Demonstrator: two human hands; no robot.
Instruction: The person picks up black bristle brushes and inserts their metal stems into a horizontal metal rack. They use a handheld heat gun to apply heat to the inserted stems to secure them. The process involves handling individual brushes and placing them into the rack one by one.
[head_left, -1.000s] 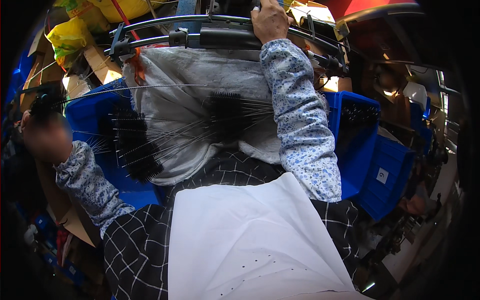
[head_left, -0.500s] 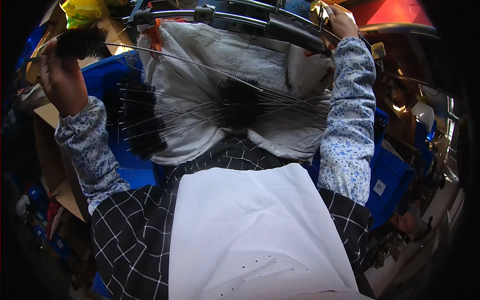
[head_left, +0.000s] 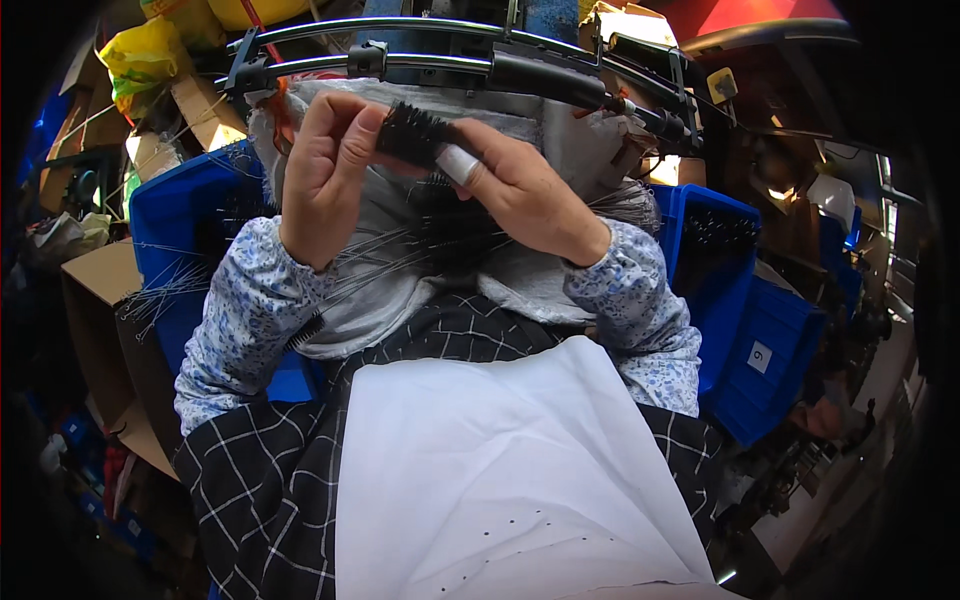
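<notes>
A black-bristled wire brush (head_left: 415, 132) is between my two hands, above my lap. My left hand (head_left: 335, 165) pinches its left end with thumb and fingers. The right end is in the closed fingers of my right hand (head_left: 525, 190), which has white tape (head_left: 458, 165) wrapped round a digit. Where this brush's wire stem runs is hard to make out. Beneath my hands, more black brushes (head_left: 450, 225) with thin wire stems lie on a whitish cloth (head_left: 385, 300) over my lap, partly hidden by my hands and sleeves.
Across the far side runs a machine with shiny metal rods (head_left: 430, 62). A blue bin (head_left: 165, 215) stands at left beside an open cardboard box (head_left: 105, 300). Another blue bin (head_left: 690, 225), holding dark brushes, is at right. Loose wire stems (head_left: 165, 290) stick out at left.
My left hand has come inward from the far left with the brush. My right hand has left the machine's right end and moved left and nearer, closing on the brush too.
</notes>
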